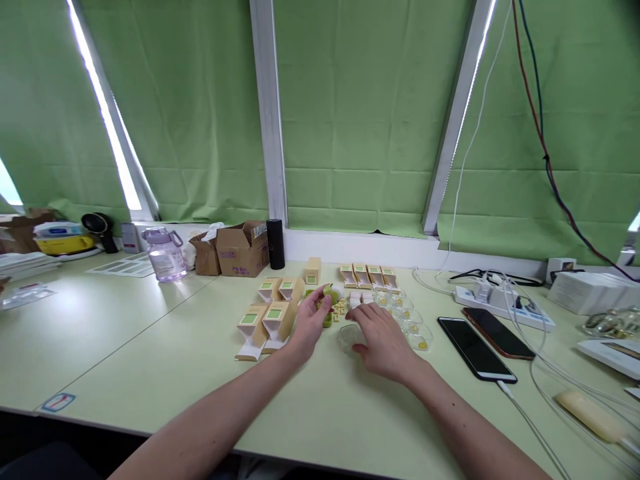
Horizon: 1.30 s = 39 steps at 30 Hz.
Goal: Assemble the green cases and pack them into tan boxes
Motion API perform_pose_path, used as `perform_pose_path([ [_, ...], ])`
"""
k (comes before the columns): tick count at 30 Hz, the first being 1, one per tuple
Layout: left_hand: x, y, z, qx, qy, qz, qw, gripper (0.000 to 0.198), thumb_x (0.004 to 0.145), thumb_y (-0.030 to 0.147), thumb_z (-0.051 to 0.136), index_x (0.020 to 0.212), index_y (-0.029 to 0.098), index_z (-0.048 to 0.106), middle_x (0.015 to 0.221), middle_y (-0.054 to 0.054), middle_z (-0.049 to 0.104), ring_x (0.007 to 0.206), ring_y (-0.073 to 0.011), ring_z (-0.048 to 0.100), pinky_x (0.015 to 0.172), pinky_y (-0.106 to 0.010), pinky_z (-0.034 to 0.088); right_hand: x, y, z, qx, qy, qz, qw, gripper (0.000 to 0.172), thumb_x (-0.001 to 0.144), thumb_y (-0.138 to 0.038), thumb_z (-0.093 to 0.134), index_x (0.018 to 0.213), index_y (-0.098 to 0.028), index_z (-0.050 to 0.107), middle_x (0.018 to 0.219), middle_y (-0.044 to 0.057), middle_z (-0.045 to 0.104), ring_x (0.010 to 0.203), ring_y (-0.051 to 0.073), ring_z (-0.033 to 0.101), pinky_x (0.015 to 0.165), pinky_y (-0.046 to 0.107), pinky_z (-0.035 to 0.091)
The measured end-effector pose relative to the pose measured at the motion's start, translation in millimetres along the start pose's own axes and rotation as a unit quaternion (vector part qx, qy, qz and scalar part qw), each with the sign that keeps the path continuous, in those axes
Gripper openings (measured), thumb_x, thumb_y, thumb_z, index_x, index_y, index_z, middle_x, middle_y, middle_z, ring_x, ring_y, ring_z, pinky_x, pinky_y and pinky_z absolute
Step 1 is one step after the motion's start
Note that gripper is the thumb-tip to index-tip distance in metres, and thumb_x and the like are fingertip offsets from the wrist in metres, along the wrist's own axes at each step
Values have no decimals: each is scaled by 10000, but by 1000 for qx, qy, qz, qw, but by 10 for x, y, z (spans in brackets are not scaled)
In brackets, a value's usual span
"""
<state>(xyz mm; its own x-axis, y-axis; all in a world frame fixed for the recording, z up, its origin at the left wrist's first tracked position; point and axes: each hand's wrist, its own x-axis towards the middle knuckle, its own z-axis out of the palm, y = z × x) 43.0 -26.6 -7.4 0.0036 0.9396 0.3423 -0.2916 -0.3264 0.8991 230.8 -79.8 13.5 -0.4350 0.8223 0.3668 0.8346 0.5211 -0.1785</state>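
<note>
My left hand (311, 321) is closed, thumb and fingers pinching a small green item (331, 291) whose kind is hard to make out. More green pieces (327, 320) lie under and beside that hand. My right hand (383, 337) hovers palm down with thumb and fingers apart, over a clear plastic shell (349, 337). Just beyond its fingertips are small white blocks (355, 299). Several clear plastic cups (421, 337) with yellow bits in them stand right of it. Small yellow pieces (339, 309) lie between the hands. Open tan cartons with green labels (277, 321) stand left of my left hand.
More tan cartons (369, 276) stand behind. A cardboard box (243, 250), black cylinder (275, 244) and purple jug (165, 253) are at the back left. Two phones (477, 349), a power strip (505, 309) and loose cables lie on the right. The table's front edge is near my forearms.
</note>
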Motion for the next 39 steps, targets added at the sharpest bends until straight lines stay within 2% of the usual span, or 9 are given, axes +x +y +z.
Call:
perform_pose_path([
  [4, 8, -4, -3, -1, 0, 5, 1000, 602, 752, 625, 859, 1149, 189, 737, 1072, -95, 749, 912, -185, 667, 830, -295, 537, -14, 84, 75, 48, -24, 7, 999, 742, 721, -58, 739, 1423, -153, 520, 1328, 136, 695, 1329, 317, 503, 1101, 439, 328],
  [11, 26, -4, -8, -3, 11, 20, 1000, 568, 782, 609, 839, 1135, 177, 729, 1142, -102, 745, 962, -199, 662, 816, -285, 531, 49, 143, 217, 276, 32, 62, 958, 432, 772, -182, 725, 1193, -237, 649, 1200, 80, 730, 1195, 292, 608, 1099, 476, 377],
  [13, 26, 7, -9, -5, 22, 21, 1000, 574, 786, 617, 833, 1129, 169, 729, 1164, -108, 742, 967, -204, 658, 819, -288, 531, 73, 168, 226, 439, 64, 78, 893, 416, 801, -326, 743, 1200, -245, 655, 1185, 86, 729, 1158, 300, 639, 1036, 469, 453],
  [18, 10, 32, -8, 3, 35, 14, 999, 558, 796, 628, 818, 1098, 166, 741, 1073, -83, 746, 890, -188, 648, 808, -289, 530, 111, 166, 261, 752, 67, 91, 650, 464, 858, -513, 700, 1235, -242, 696, 1126, 104, 754, 1033, 296, 721, 913, 452, 552],
  [21, 2, 29, -11, 11, 31, 9, 999, 548, 805, 630, 808, 1081, 162, 740, 1021, -69, 736, 860, -175, 636, 807, -286, 524, 126, 145, 292, 790, 65, 122, 597, 474, 891, -532, 627, 1228, -209, 709, 1005, 117, 774, 961, 306, 749, 937, 490, 561],
  [27, 7, 6, -14, 8, 26, 8, 1000, 538, 806, 636, 804, 1061, 167, 735, 1009, -69, 728, 854, -177, 623, 805, -294, 514, 127, 136, 260, 780, 63, 132, 609, 524, 889, -567, 601, 1266, -212, 681, 997, 117, 764, 981, 321, 752, 1003, 535, 551],
  [32, 25, -15, -19, 1, 25, 10, 1000, 546, 810, 633, 802, 1084, 165, 737, 1039, -86, 739, 881, -186, 633, 805, -294, 508, 95, 125, 242, 786, 98, 110, 600, 559, 766, -440, 834, 1268, -279, 647, 1090, 56, 717, 1004, 285, 740, 959, 494, 579],
  [36, 25, -20, -23, 3, 25, 17, 1000, 541, 808, 618, 810, 1109, 173, 742, 1051, -91, 746, 885, -191, 641, 801, -295, 508, 98, 146, 334, 686, 166, 114, 699, 658, 665, -340, 898, 1264, -308, 626, 1183, 50, 629, 1039, 268, 683, 783, 377, 592],
  [39, 3, 10, -13, 6, 22, 20, 1000, 554, 812, 600, 815, 1157, 173, 737, 1066, -96, 751, 915, -202, 655, 815, -302, 516, 97, 150, 391, 562, 212, 117, 791, 641, 672, -250, 816, 1276, -296, 607, 1200, 64, 610, 1096, 267, 631, 820, 373, 573],
])
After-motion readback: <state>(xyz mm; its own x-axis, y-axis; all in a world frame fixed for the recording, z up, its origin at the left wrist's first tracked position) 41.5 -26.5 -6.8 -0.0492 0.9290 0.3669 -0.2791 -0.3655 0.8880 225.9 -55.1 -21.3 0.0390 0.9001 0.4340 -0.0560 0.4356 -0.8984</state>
